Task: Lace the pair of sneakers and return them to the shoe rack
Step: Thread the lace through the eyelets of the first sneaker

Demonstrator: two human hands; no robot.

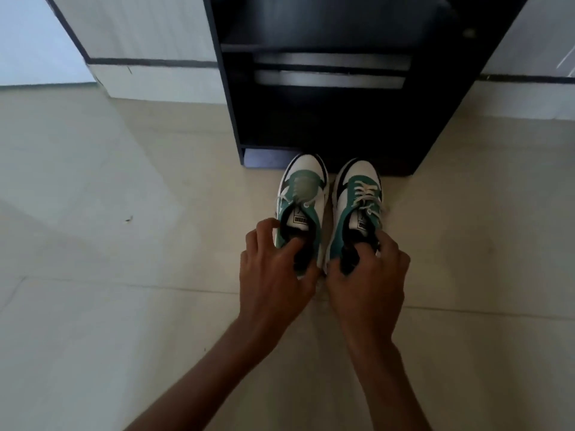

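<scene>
Two green, white and black sneakers sit side by side, toes pointing at the dark shoe rack. The left sneaker shows an open tongue with little lacing visible. White laces cross the right sneaker. My left hand grips the heel collar of the left sneaker, thumb inside the opening. My right hand grips the heel collar of the right sneaker the same way. Whether the soles touch the floor I cannot tell.
The black rack stands straight ahead with open shelves and two pale slats in its middle tier. White cabinets flank it on both sides. Pale floor tiles spread around me.
</scene>
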